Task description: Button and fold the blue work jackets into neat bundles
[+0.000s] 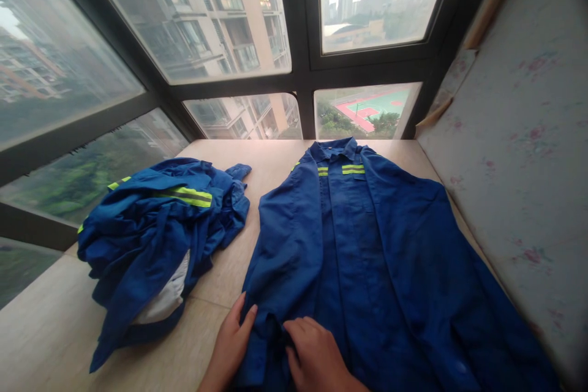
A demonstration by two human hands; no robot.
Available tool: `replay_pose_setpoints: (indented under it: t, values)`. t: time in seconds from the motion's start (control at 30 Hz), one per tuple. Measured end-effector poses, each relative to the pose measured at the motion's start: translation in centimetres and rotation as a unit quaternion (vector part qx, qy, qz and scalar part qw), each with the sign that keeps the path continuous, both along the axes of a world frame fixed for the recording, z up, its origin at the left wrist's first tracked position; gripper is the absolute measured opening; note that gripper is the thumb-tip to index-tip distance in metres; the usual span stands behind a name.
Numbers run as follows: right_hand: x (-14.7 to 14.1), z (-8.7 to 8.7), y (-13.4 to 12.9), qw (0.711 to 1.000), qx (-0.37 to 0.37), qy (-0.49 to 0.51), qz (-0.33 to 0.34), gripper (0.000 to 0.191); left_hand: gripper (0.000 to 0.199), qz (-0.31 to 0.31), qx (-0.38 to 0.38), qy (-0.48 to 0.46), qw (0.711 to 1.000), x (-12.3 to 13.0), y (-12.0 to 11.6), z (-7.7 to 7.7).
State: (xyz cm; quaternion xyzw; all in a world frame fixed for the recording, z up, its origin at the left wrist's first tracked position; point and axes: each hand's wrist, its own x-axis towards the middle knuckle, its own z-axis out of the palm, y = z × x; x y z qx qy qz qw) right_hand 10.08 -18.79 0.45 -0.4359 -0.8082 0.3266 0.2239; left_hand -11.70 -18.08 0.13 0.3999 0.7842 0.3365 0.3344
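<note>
A blue work jacket [353,245] with yellow-green reflective strips on its chest lies front up, collar toward the window, sleeves laid forward over the body. At the lower left, my left hand [232,337] holds the outer edge of one sleeve [287,245], thumb on top and the other fingers partly hidden. To its right, my right hand [316,352] has its fingers curled over the fabric near the same sleeve's cuff, where a dark fold gapes open. Both hands are closed on the cloth.
Left of the jacket, a crumpled pile of blue clothing [160,226] shows a reflective strip and a white patch. Both lie on a pale ledge [220,294]. Dark-framed windows [301,30] rise behind and on the left; a flower-patterned wall [519,153] borders the right.
</note>
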Motion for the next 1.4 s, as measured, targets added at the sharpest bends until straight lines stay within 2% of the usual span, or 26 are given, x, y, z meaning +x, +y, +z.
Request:
replay_pose_setpoints:
  t: [0.1,0.17,0.27,0.37,0.5,0.6,0.67,0.73,0.8,0.87,0.93,1.03,1.13,1.2,1.27,1.4]
  values:
    - [0.3,1.1,0.4,0.999,0.03,0.036,0.016,0.034,0.069,0.0,0.041,-0.035,0.999,-0.4,0.5,1.7]
    - [0.3,1.3,0.4,0.998,0.04,0.005,0.04,0.031,0.07,0.004,0.055,-0.027,0.998,-0.7,0.3,2.1]
    - [0.4,1.3,0.6,0.993,0.008,-0.086,0.084,0.025,0.069,-0.003,-0.004,0.004,1.0,-1.2,-0.1,1.3]
    - [0.9,1.6,1.1,0.992,-0.017,-0.1,0.078,0.017,0.061,-0.021,-0.04,0.02,0.999,-1.6,0.0,0.5]
    - [1.0,1.6,1.7,0.997,0.015,-0.051,0.051,0.03,0.057,-0.036,-0.032,0.02,0.999,-1.7,1.7,0.9]
    - [0.1,0.6,2.0,0.991,0.07,-0.046,0.106,0.049,0.06,-0.052,-0.026,0.113,0.992,-1.1,3.6,1.4]
    - [-0.6,0.0,2.3,0.981,0.075,-0.056,0.17,0.051,0.058,-0.082,0.035,0.244,0.966,-0.1,5.1,1.6]
    - [-0.8,0.0,2.8,0.972,0.045,-0.037,0.229,0.046,0.05,-0.14,0.117,0.363,0.914,1.2,6.6,1.8]
    - [-0.2,0.6,3.5,0.97,0.004,0.025,0.243,0.042,0.044,-0.219,0.165,0.423,0.864,2.6,8.4,1.9]
    - [1.4,1.4,4.6,0.978,-0.013,0.084,0.188,0.042,0.043,-0.284,0.176,0.442,0.832,3.9,10.3,1.8]
    - [4.1,2.1,6.4,0.992,0.007,0.088,0.089,0.043,0.045,-0.316,0.165,0.452,0.817,4.5,12.0,1.2]
    - [9.6,2.0,10.1,0.996,0.076,-0.001,-0.055,0.04,0.052,-0.328,0.125,0.463,0.814,4.5,13.3,-0.5]
    - [15.5,0.6,13.6,0.966,0.152,-0.138,-0.16,0.043,0.058,-0.342,0.11,0.47,0.806,3.8,13.1,-2.4]
    - [18.4,-1.0,15.1,0.939,0.168,-0.222,-0.2,0.05,0.059,-0.343,0.116,0.475,0.802,3.5,12.8,-3.2]
    - [20.0,-2.9,16.0,0.921,0.158,-0.283,-0.214,0.058,0.061,-0.339,0.119,0.477,0.802,3.5,12.8,-3.5]
    - [20.7,-5.7,18.2,0.907,0.144,-0.334,-0.212,0.059,0.061,-0.329,0.112,0.468,0.812,4.1,14.4,-3.4]
